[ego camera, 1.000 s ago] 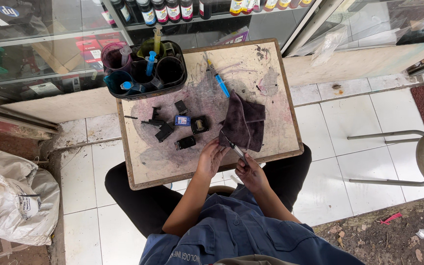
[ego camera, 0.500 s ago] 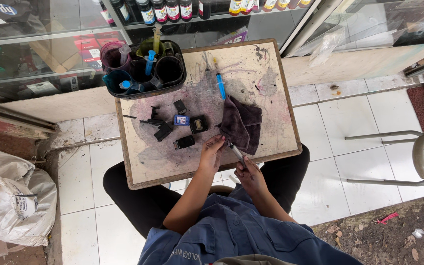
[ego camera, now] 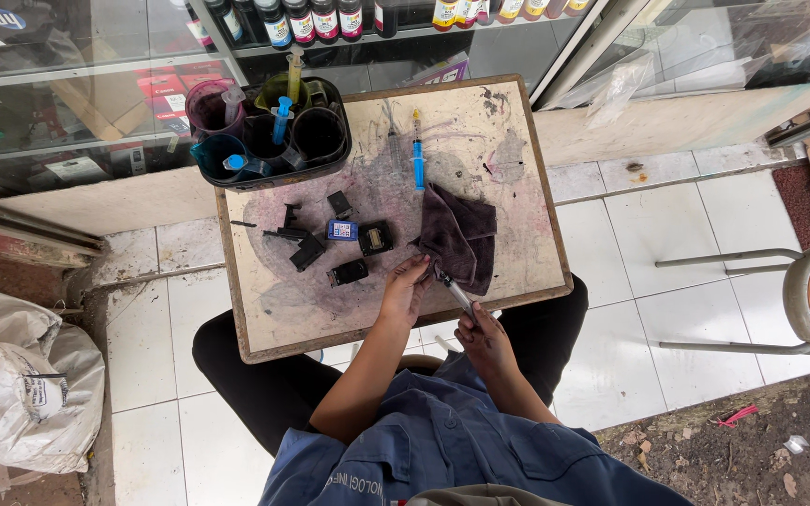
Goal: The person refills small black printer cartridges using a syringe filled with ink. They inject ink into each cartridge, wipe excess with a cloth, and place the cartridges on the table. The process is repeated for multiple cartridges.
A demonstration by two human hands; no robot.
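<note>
Right hand [ego camera: 487,339] grip closed around a syringe [ego camera: 456,292], barrel pinched low, tip aimed up-left toward the left hand [ego camera: 405,292]. Left grip: fingers curled on something small at the edge of the dark cloth [ego camera: 461,234]; can't tell what, hidden by the fingers. Syringe sits just above the right grip, over the near counter [ego camera: 283,323] edge. Likely light, stiff plastic, ink-slick, needle fragile: hold by the barrel. Black ink cartridges [ego camera: 349,272] lie just left of the left grip; blue syringe [ego camera: 417,161] and cup tray [ego camera: 269,131] lie farther up.
</note>
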